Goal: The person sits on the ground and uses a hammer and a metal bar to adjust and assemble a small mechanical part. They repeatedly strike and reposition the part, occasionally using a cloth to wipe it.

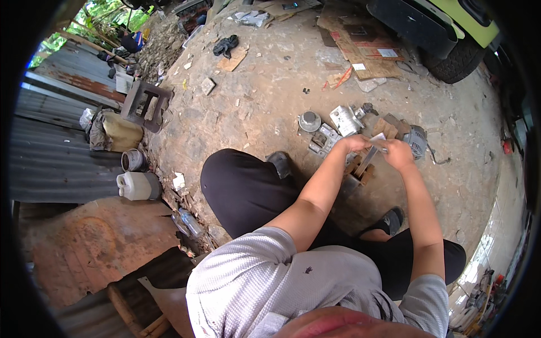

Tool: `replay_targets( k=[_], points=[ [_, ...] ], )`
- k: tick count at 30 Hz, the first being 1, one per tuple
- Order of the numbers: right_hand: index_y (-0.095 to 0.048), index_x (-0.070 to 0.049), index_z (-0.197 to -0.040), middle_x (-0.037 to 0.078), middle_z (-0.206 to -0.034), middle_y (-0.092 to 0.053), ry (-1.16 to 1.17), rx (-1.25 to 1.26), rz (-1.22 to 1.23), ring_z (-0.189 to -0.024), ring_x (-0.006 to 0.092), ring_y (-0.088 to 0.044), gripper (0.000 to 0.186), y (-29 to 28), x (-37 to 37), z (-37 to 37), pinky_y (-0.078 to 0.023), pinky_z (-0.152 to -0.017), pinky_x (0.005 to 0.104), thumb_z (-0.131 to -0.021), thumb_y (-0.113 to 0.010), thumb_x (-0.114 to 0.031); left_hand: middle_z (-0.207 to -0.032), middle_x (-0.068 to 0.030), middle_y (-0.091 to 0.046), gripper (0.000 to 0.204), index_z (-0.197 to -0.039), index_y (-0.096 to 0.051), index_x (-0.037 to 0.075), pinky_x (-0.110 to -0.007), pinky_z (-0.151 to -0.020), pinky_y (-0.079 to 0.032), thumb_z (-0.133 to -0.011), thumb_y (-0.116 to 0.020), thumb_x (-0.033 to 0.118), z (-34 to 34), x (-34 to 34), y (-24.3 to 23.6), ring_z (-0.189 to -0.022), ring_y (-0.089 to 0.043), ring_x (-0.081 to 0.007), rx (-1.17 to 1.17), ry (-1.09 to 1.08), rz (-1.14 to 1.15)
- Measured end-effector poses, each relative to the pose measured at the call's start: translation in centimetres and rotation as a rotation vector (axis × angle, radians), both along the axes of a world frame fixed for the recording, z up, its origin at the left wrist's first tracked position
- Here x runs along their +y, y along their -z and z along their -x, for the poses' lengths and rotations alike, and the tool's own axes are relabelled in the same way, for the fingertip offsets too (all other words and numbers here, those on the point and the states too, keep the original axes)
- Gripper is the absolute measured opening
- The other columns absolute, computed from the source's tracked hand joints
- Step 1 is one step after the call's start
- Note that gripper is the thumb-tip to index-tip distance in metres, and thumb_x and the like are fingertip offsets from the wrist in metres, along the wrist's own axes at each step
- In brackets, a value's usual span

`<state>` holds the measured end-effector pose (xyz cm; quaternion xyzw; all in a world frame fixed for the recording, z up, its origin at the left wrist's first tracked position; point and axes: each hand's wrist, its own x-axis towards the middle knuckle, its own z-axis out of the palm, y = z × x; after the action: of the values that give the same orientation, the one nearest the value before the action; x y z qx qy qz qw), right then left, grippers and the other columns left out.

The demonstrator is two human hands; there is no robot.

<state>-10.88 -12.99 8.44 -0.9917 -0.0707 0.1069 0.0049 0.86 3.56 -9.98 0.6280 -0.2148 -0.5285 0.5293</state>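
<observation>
Right, here I am, bent low over the concrete ground [259,107], both forearms stretched out ahead, and the two hands meet at a small pale flat piece [378,138]! My left hand [356,143] has its fingers curled in against the left side of it, my right hand [399,153] pinches from the other side, hardly any gap between the two; the exact fingertip contact is too small to make out. Straight below them, a narrow metal strip [367,161] slants down over a brown wooden block [360,173], close to my shins. And what a crowd of parts around it! Just left of my left hand, a silver bracket-like casting [322,144]; beyond that, a round grey metal part [309,120], with a silver cylindrical housing [345,120] beside it. Over by my right hand, a finned grey metal unit [417,141] sits next to another piece of wood [391,126]. Farther out, flattened cardboard [369,59] lies near a black tyre [455,65], and down below there's my dark sandal [394,218].
</observation>
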Motion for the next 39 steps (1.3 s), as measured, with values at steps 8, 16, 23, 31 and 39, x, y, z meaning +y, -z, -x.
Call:
replay_targets(
  k=[8, 16, 23, 31, 39],
  points=[
    [-0.066, -0.018, -0.138, 0.012, -0.114, -0.074, 0.162, 0.045, -0.050, -0.103, 0.0329, -0.071, 0.054, 0.5, -0.1, 0.8, -0.058, -0.088, 0.0441, -0.084, -0.072, -0.013, -0.113, -0.0028, -0.070, 0.053, -0.140, -0.066, 0.013, -0.035, -0.085, -0.052, -0.102, -0.064, 0.050, 0.8, -1.1, -1.5, -0.096, -0.061, -0.0167, -0.014, 0.070, -0.043],
    [-0.066, -0.023, -0.139, 0.011, -0.119, -0.073, 0.005, -0.059, -0.183, -0.106, 0.0330, -0.070, 0.058, 2.3, -1.6, 1.0, -0.058, -0.087, 0.0440, -0.082, -0.073, -0.013, -0.140, -0.0113, -0.063, 0.073, -0.151, -0.054, 0.015, -0.046, -0.103, -0.048, -0.100, -0.056, 0.066, 0.9, -0.6, -0.8, -0.124, -0.062, -0.0275, -0.019, 0.178, -0.021],
    [-0.067, -0.022, -0.138, 0.011, -0.118, -0.073, 0.195, -0.170, -0.150, -0.103, 0.0342, -0.070, 0.057, 3.0, -0.7, 1.4, -0.058, -0.086, 0.0454, -0.082, -0.075, -0.014, -0.141, -0.0102, -0.062, 0.073, -0.150, -0.053, 0.010, -0.045, -0.093, -0.052, -0.102, -0.054, 0.064, 2.2, -1.4, -1.9, -0.114, -0.065, -0.0272, 0.089, 0.101, -0.027],
    [-0.067, -0.021, -0.138, 0.014, -0.117, -0.073, 0.288, -0.181, -0.194, -0.107, 0.0357, -0.070, 0.050, 1.3, 2.9, -0.7, -0.057, -0.090, 0.0456, -0.088, -0.071, -0.021, -0.147, -0.0134, -0.059, 0.080, -0.152, -0.049, 0.006, -0.043, -0.103, -0.050, -0.101, -0.053, 0.067, -0.1, 0.2, 0.8, -0.125, -0.062, -0.0285, -0.193, 0.181, 0.081],
    [-0.068, -0.013, -0.135, 0.017, -0.114, -0.073, 0.318, -0.203, -0.222, -0.104, 0.0387, -0.069, 0.050, 3.4, 1.5, 2.1, -0.057, -0.089, 0.0478, -0.086, -0.072, -0.019, -0.148, -0.0140, -0.058, 0.083, -0.153, -0.049, 0.006, -0.042, -0.105, -0.047, -0.101, -0.049, 0.071, 3.1, -1.2, -2.4, -0.125, -0.062, -0.0281, 0.001, 0.117, -0.034]
  ],
)
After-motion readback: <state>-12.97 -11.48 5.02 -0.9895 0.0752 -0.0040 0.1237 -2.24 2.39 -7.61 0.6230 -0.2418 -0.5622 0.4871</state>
